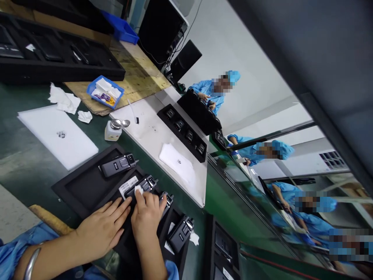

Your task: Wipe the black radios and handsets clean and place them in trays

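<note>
My left hand lies with its fingers stretched out and flat, fingertips at the lower end of a black handheld device with a small screen and a stubby antenna. A white tissue is pinched under the fingers of my right hand and pressed on that device. The device rests in a black foam tray, beside a white printed label. Another such device lies to the left, one is partly hidden behind my right hand, and one lies to the right.
White sheets, crumpled tissue, a pump bottle and a blue basket lie beyond the tray. A white board bears a foam tray. Another foam tray stands right. Co-workers sit along the line.
</note>
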`<state>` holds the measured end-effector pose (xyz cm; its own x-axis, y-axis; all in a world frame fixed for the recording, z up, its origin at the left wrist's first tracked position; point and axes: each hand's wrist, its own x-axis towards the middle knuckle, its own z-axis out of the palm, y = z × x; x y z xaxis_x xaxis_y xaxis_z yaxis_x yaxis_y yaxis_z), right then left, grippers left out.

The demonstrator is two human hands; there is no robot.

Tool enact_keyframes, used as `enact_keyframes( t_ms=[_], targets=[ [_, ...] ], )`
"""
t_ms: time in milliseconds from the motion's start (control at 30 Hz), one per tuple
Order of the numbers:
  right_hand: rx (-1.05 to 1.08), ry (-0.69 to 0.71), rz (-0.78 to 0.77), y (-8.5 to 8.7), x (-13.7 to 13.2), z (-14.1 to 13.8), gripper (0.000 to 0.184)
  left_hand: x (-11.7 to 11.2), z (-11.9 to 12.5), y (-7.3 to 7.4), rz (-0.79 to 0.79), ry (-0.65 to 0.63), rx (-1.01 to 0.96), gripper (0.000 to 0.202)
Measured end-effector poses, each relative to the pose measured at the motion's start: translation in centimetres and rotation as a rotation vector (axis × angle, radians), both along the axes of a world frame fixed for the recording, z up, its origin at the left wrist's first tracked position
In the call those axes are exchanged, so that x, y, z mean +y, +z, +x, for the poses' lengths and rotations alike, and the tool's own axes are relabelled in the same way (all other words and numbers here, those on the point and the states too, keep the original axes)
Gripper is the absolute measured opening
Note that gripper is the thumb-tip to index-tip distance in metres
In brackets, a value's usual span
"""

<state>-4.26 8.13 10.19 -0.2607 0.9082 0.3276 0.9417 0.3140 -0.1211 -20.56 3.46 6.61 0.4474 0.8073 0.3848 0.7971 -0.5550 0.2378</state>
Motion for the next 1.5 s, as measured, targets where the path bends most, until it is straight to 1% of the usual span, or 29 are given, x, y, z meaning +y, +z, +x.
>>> enact_keyframes(
  t_ms=[100, 233, 333, 400, 500, 567, 667, 733, 867, 933, 1000, 1067, 1167, 1233, 1267, 1333, 1433, 1500],
  targets=[
    [0.041, 0.017, 0.003, 0.0, -0.5, 0.6, 0.038, 0.0, 0.1, 0.1, 0.001, -0.003, -0.021, 0.042],
    [0.030, -0.020, 0.014, 0.2, 0.4, 0.1, 0.034, 0.0, 0.0, 0.2, -0.020, -0.007, -0.022, 0.040],
    [0.025, 0.047, -0.019, 0.2, 0.5, -0.2, 0.036, 0.0, 0.0, 0.1, -0.021, -0.009, -0.016, 0.040],
    [0.047, 0.075, -0.023, 0.2, 0.2, 0.1, 0.038, -0.1, 0.1, -0.2, -0.016, 0.004, -0.029, 0.041],
    [0.067, 0.005, -0.001, 0.1, 0.3, 0.5, 0.040, -0.1, 0.2, -0.4, -0.011, 0.012, -0.046, 0.040],
    [0.061, -0.027, 0.004, 0.1, 0.5, 0.3, 0.039, -0.1, 0.2, -0.5, -0.020, 0.017, -0.043, 0.039],
    [0.054, 0.035, -0.025, 0.1, 0.3, -0.2, 0.039, -0.2, 0.0, -0.6, -0.024, 0.018, -0.039, 0.042],
    [0.074, 0.060, -0.045, 0.1, 0.1, 0.0, 0.041, -0.3, -0.1, -0.7, -0.030, 0.008, -0.032, 0.044],
    [0.105, -0.032, -0.020, -0.1, 0.3, 0.7, 0.043, -0.3, 0.0, -0.9, -0.055, -0.014, -0.028, 0.042],
    [0.093, -0.022, -0.005, -0.3, 0.4, 0.3, 0.042, -0.3, 0.1, -1.0, -0.067, -0.006, -0.042, 0.042],
    [0.092, 0.029, -0.011, -0.5, 0.2, -0.3, 0.042, -0.4, 0.2, -1.0, -0.053, 0.011, -0.081, 0.042],
    [0.132, 0.063, -0.044, -0.3, 0.1, -0.7, 0.041, -0.6, -0.2, -0.8, -0.015, -0.014, -0.131, 0.038],
    [0.238, 0.065, -0.059, 0.8, 0.9, -0.7, 0.041, -0.6, -1.7, -0.2, 0.037, -0.100, -0.229, 0.032],
    [0.306, 0.074, -0.023, 1.7, 2.2, -1.5, 0.037, -0.1, -3.4, 0.1, 0.062, -0.075, -0.300, 0.034],
    [0.325, 0.090, -0.013, 2.0, 2.9, -2.3, 0.036, 0.3, -4.3, 0.2, 0.074, -0.031, -0.317, 0.035],
    [0.314, 0.117, -0.019, 2.2, 4.3, -4.7, 0.036, 1.5, -6.0, 0.3, 0.096, 0.085, -0.289, 0.035],
    [0.170, 0.081, -0.022, 1.4, 5.9, -8.8, 0.036, 3.0, -7.6, -0.3, 0.095, 0.218, -0.164, 0.039],
    [0.081, 0.064, -0.001, 0.6, 6.2, -10.6, 0.034, 3.3, -7.9, -0.9, 0.068, 0.241, -0.111, 0.046]
  ],
)
